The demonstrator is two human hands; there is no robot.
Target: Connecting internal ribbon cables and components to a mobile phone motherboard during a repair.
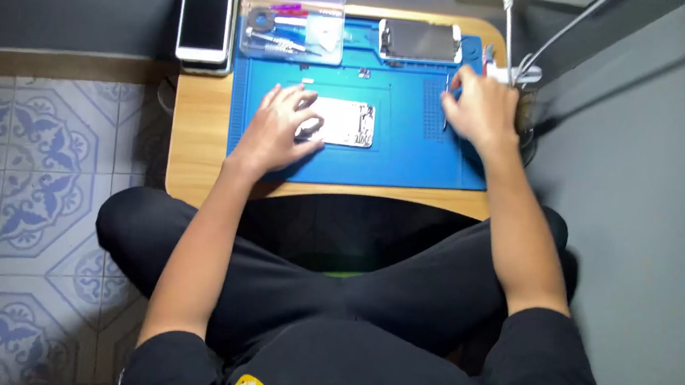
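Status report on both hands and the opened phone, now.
Left hand flat on the opened phone, pinning it to the blue mat. Right hand at the mat's right edge by a thin tool; grip unclear. Nothing blocking.

The small wooden tabletop [199,134] carries a blue mat [412,153] over most of its surface, and a white phone [205,15] lies at its back left corner.

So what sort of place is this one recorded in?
Probably a small home phone-repair spot: a low wooden table on a tiled floor, a blue repair mat carrying an opened phone under the left hand, and a clear tool box.
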